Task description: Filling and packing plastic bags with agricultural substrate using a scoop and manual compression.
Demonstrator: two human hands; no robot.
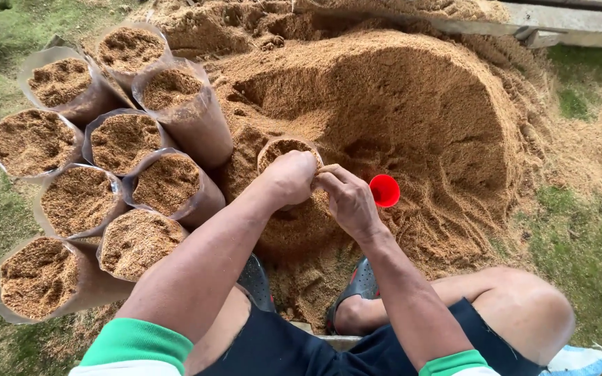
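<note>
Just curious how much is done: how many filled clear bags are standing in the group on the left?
8 filled bags, clustered left of the sawdust pile. A ninth lies nearest. Another sits under the hands; others may be hidden.

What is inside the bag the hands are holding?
The clear bag holds brown sawdust, seen at its open top. The left hand and right hand cover its near rim, and the sawdust pile hides its lower part.

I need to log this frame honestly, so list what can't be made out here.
Head view only:
- Clear bag under the hands: its rim is mostly covered by the left hand and right hand.
- Fingertips: tucked together, their grip hidden.
- Red cup: base sunk in sawdust pile.
- Sandals: hidden by forearms and knees.
</note>
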